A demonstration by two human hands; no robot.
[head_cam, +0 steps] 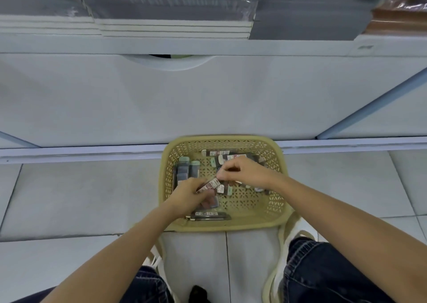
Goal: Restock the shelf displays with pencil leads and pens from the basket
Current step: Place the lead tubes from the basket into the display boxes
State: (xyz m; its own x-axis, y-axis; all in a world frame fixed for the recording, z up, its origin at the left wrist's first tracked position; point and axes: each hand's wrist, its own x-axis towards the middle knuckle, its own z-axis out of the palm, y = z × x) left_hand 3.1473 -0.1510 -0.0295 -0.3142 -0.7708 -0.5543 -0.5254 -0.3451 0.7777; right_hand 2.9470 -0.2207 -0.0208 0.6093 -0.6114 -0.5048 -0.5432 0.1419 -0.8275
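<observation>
Our denim knees (323, 275), left grip (187, 194) clutching bundled lead cases (211, 201), right grip (242, 173) pinching one labelled case (211, 185), print unreadable, beige basket (231, 226) beneath

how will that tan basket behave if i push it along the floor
Probably light and stiff: the basket is thin perforated plastic. It likely slides easily on the smooth floor tiles, and its loose lead packs may shift.

Pale tiled floor (80, 198), white shelving (208, 104).
</observation>
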